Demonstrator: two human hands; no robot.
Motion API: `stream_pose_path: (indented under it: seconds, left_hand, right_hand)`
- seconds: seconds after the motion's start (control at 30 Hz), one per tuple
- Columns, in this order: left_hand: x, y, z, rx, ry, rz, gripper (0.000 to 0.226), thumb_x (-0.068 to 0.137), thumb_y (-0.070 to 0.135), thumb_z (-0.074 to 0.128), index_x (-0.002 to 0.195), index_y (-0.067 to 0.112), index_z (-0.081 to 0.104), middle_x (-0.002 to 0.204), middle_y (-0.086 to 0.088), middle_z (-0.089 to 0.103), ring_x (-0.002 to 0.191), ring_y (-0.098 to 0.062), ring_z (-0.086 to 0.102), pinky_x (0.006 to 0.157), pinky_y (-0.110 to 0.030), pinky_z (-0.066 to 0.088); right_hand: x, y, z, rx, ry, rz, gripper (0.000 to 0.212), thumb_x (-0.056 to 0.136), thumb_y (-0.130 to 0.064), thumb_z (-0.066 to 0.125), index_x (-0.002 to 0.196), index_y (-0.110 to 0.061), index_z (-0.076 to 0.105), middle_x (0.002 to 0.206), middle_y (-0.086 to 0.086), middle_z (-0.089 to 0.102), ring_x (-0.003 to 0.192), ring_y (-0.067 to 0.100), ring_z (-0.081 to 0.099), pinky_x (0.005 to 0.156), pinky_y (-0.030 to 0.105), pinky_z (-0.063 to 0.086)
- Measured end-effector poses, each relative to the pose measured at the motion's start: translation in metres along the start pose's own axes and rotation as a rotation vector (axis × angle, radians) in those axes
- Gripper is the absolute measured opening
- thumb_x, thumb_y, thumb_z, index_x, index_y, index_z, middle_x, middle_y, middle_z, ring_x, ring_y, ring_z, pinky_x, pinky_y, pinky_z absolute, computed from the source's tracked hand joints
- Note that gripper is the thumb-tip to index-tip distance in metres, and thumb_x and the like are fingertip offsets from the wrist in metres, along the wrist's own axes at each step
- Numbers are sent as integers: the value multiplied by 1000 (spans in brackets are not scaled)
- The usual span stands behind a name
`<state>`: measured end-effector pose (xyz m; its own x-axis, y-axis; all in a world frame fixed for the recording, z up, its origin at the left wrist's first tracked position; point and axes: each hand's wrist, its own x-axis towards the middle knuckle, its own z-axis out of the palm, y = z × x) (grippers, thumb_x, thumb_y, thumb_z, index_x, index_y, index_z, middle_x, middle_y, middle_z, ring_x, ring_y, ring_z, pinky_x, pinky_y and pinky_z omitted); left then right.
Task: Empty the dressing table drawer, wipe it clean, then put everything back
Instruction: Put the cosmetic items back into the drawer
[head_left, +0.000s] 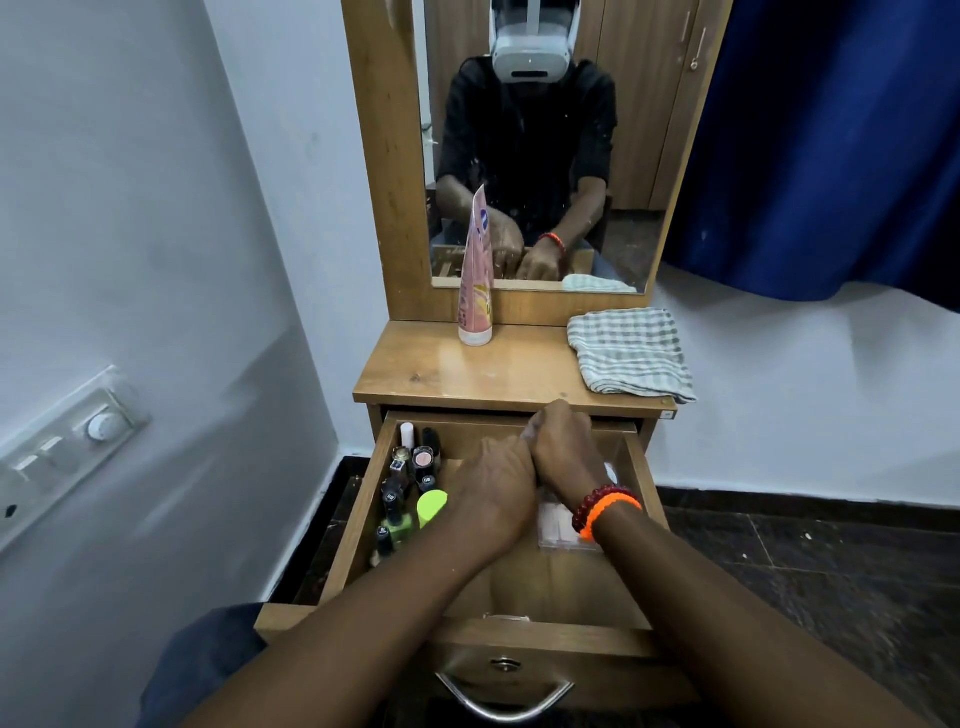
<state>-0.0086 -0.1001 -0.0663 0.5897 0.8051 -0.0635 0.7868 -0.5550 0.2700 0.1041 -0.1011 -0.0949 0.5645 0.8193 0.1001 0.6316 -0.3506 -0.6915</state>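
1. The open wooden drawer (647, 467) stood pulled out below the wooden dressing-table surface (467, 374), its long axis running from the metal handle (504, 699) at the near edge toward the back wall.
2. A cluster of small nail-polish bottles and cosmetic pots (410, 483) lay along the drawer's left wall, from the back corner toward the middle; a clear plastic box (558, 525) lay toward the right wall, partly under the wrist.
3. Both hands were inside the drawer, side by side and touching near the back centre. The left hand (493, 488) lay palm down; whether its grip held anything could not be told. The right hand (563, 447), with beaded red and orange bracelets (605, 509) at the wrist, was curled, its contents hidden.
4. The bottles lay just left of the left hand, so it seemed the nearer one for lifting them out.
5. On the surface, a pink tube (475, 291) stood at the back edge and a folded checked cloth (631, 353) lay at the right edge, apparently ready for wiping.
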Motion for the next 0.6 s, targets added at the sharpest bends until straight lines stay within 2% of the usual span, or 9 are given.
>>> stream_pose_path:
  seconds: [0.07, 0.1, 0.17, 0.23, 0.37, 0.47, 0.5, 0.53, 0.6]
  left_hand:
    - [-2, 0, -29, 3, 120, -20, 12, 92, 17, 65, 100, 11, 59, 98, -8, 66, 90, -27, 67, 68, -36, 53]
    - [0, -2, -45, -15, 200, -37, 15, 93, 23, 64, 101, 11, 59, 96, -8, 62, 89, -28, 65, 65, -35, 48]
    - [14, -12, -73, -85, 324, -80, 25, 91, 31, 69, 105, 14, 59, 96, -9, 58, 87, -29, 60, 63, -33, 40]
    - [36, -25, -90, -185, 389, -144, 34, 87, 37, 75, 107, 15, 59, 98, -6, 60, 85, -26, 58, 62, -32, 38]
    - [82, -51, -90, -292, 397, -205, 43, 84, 40, 78, 110, 12, 59, 105, -9, 63, 90, -28, 61, 64, -32, 40]
    - [112, -64, -82, -425, 372, -135, 33, 82, 32, 81, 101, 12, 64, 84, -1, 57, 77, -19, 53, 57, -28, 35]
    - [121, -67, -79, -478, 364, -96, 29, 80, 30, 82, 97, 13, 66, 81, 2, 58, 75, -16, 55, 56, -27, 37]
    - [130, -70, -77, -541, 358, -53, 34, 79, 29, 84, 102, 10, 70, 83, 2, 64, 77, -15, 61, 58, -24, 41]
    - [144, -75, -72, -637, 342, 8, 48, 78, 30, 85, 117, 9, 68, 101, -2, 73, 92, -17, 69, 72, -24, 51]
  right_hand:
    - [6, -10, -18, -31, 24, -76, 14, 91, -12, 64, 77, -10, 63, 82, 13, 65, 67, 23, 63, 52, 29, 51]
    - [11, -16, -28, -28, 44, -105, 15, 86, -16, 70, 74, -13, 62, 79, 14, 67, 64, 23, 65, 50, 28, 53]
    - [24, -34, -50, -1, 70, -129, 17, 79, -25, 77, 76, -17, 63, 78, 13, 70, 63, 26, 70, 54, 39, 62]
    - [37, -57, -72, 32, 96, -191, 18, 81, -29, 79, 85, -21, 63, 84, 12, 71, 67, 26, 71, 56, 44, 64]
    - [71, -104, -101, 34, 183, -417, 15, 88, -30, 74, 99, -23, 68, 84, 5, 73, 71, 21, 70, 70, 41, 64]
    - [96, -127, -96, 25, 247, -424, 29, 87, -46, 69, 104, -21, 69, 92, 7, 74, 81, 24, 72, 76, 40, 63]
    - [103, -133, -92, 15, 251, -420, 29, 89, -48, 69, 101, -21, 69, 94, 6, 73, 83, 24, 72, 73, 40, 62]
    - [109, -139, -88, 19, 242, -417, 28, 90, -49, 68, 92, -21, 68, 92, 6, 72, 81, 24, 72, 69, 40, 63]
    - [118, -148, -80, 23, 237, -410, 34, 89, -50, 69, 71, -22, 62, 86, 5, 71, 74, 24, 72, 64, 40, 63]
